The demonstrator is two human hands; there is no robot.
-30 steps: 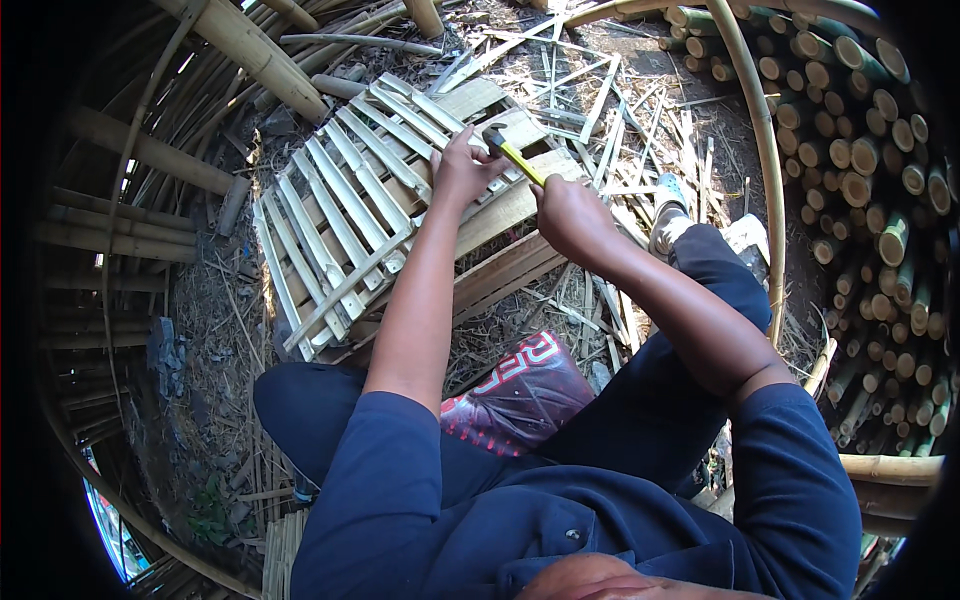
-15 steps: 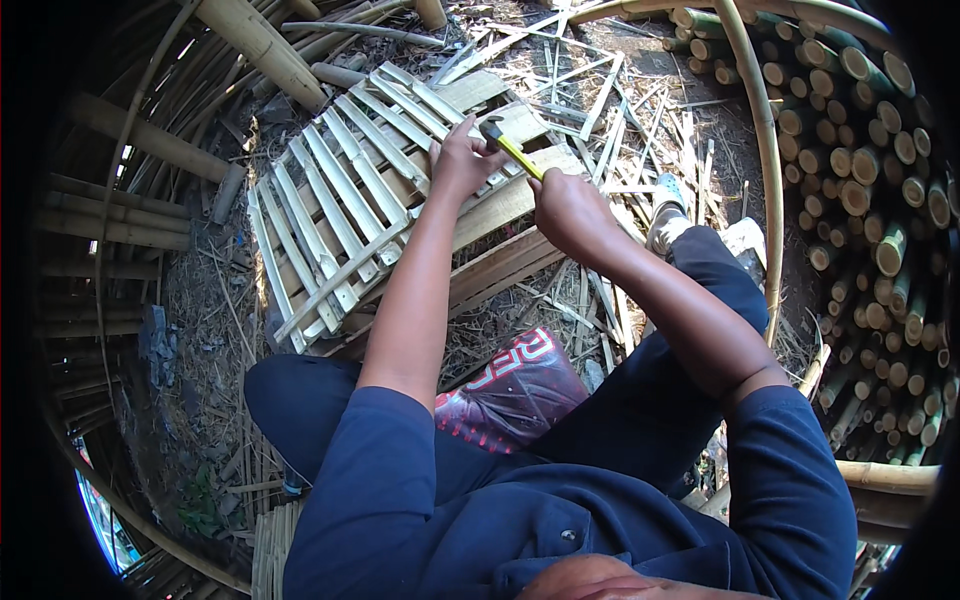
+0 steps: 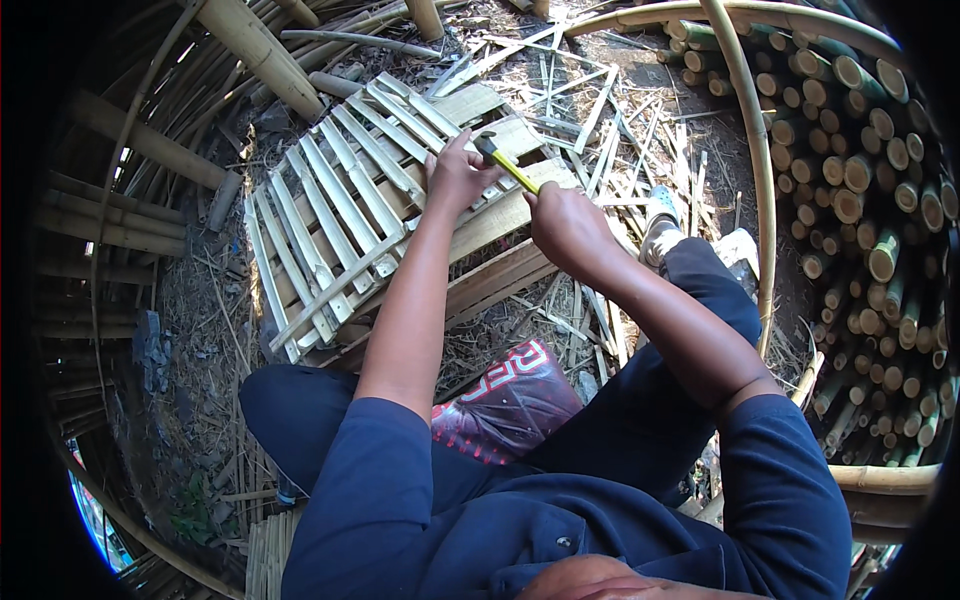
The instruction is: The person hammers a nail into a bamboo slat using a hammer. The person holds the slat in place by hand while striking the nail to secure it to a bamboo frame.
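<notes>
My right hand is closed round the yellow handle of a hammer. The dark hammer head is right beside the fingers of my left hand. Those left fingers are pinched together at the right part of a slatted bamboo panel; whatever they hold is too small to make out. Pale split bamboo slats lie side by side in the panel. A long bamboo strip crosses their near ends and runs up toward my left hand. Under the panel is a low wooden platform of boards.
Cut bamboo poles are stacked at the right, behind a bent bamboo pole. Loose bamboo strips litter the ground beyond the platform. A thick bamboo post slants at the far left. A dark red printed cloth lies between my legs.
The hammer head has dipped slightly and sits closer to my left fingers. My left hand keeps its place at the panel, and the whole view has shifted a little.
</notes>
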